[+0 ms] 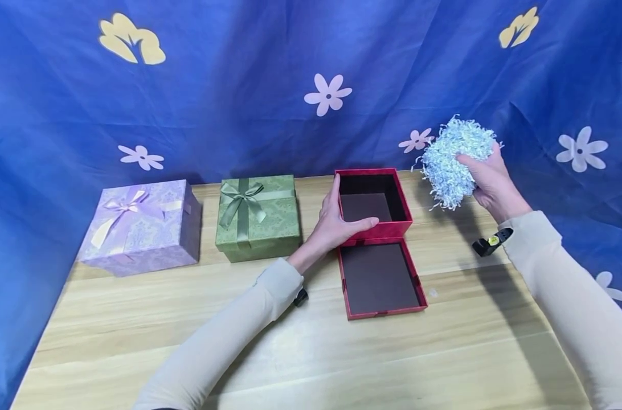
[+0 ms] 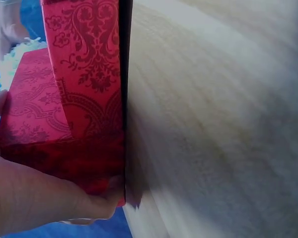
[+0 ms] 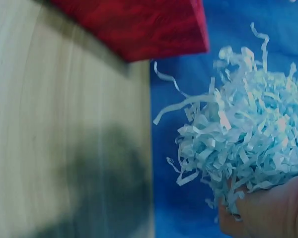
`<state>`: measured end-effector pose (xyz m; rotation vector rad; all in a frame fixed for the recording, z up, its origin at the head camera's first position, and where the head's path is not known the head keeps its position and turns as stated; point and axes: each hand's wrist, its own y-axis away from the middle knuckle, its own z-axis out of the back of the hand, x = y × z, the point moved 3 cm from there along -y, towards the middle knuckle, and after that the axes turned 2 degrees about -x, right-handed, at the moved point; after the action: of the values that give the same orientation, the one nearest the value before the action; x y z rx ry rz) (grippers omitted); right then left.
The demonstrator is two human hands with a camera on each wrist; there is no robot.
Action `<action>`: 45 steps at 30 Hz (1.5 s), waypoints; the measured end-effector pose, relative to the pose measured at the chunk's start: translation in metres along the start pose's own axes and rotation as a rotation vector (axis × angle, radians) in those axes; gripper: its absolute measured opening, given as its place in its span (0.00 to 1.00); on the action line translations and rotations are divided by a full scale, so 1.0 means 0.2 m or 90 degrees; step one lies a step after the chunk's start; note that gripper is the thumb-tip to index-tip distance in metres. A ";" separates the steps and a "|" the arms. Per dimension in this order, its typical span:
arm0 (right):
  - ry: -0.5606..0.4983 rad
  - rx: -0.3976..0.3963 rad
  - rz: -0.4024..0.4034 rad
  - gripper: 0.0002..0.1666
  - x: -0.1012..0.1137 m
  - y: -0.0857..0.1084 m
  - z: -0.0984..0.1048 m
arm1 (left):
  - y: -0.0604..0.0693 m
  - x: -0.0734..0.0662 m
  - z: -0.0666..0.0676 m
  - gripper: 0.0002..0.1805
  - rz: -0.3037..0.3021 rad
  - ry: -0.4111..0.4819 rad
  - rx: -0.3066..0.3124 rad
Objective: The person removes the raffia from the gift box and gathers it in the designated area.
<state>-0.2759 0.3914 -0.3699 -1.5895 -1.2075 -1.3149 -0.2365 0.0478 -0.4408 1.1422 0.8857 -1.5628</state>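
My right hand [image 1: 495,182] grips a fluffy bundle of pale blue shredded paper [image 1: 451,162], raised above the table to the right of the red gift box. Loose strands stick out from the bundle [image 3: 253,129] in the right wrist view. The red gift box [image 1: 377,230] stands uncovered, with its dark inside showing bare. My left hand [image 1: 334,225] holds that box at its front left corner, thumb along the front and fingers on the left side. Directly in front of the box, its red lid [image 1: 380,279] lies with the inside facing up.
A green gift box [image 1: 260,219] with a ribbon bow stands left of the red one. Farther left is a lilac gift box [image 1: 142,228], also tied with a bow. Behind the wooden table [image 1: 311,353] hangs a blue curtain [image 1: 260,114] with flower prints.
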 end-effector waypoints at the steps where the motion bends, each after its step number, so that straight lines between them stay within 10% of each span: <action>1: 0.005 -0.018 0.002 0.43 -0.02 -0.01 0.01 | 0.00 0.00 0.00 0.75 0.002 -0.001 0.000; 11: 0.015 -0.175 -0.072 0.58 -0.19 -0.14 0.04 | 0.01 0.00 -0.01 0.76 0.006 -0.005 -0.005; 24: 0.243 -0.238 -0.228 0.65 -0.34 -0.17 0.08 | 0.02 0.00 -0.02 0.74 0.010 -0.001 0.015; 29: 0.227 -0.221 -0.268 0.64 -0.33 -0.19 0.03 | 0.02 0.00 -0.01 0.74 0.012 0.003 0.012; 37: 0.504 -0.126 -0.264 0.68 -0.28 -0.19 -0.02 | 0.01 -0.01 0.02 0.74 0.013 0.007 -0.007; 45: 0.420 -0.077 -0.265 0.71 -0.26 -0.09 0.01 | 0.02 -0.02 0.02 0.73 0.005 0.005 -0.005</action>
<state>-0.2946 0.3874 -0.4214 -0.8619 -1.0658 -2.0031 -0.2338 0.0454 -0.4353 1.1463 0.8910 -1.5488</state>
